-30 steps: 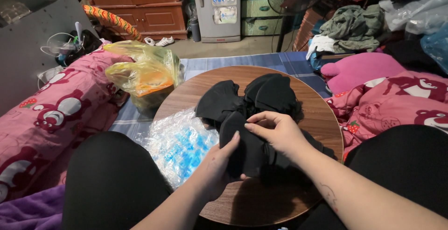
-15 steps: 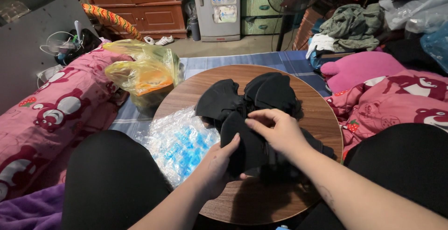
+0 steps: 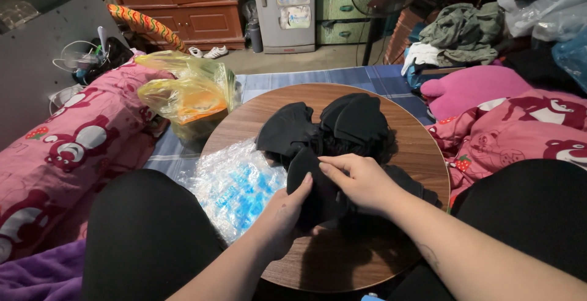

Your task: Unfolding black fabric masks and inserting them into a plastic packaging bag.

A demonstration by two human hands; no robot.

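Observation:
A heap of black fabric pieces lies on a round wooden table in front of me. My left hand grips the near edge of one black piece from below, thumb on top. My right hand comes in from the right and pinches the same piece, its fingers curled over the top of it. Both hands meet at the near side of the heap. A clear plastic bag with blue print lies on the table's left edge, just left of my left hand.
A yellow plastic bag stands left of the table. Pink printed bedding lies at left and more of it at right. My black-clad knees flank the table. Cabinets, a fridge and a clothes pile stand beyond.
Both hands stay on the black piece with only small shifts of the fingers. The heap and the bags have not moved.

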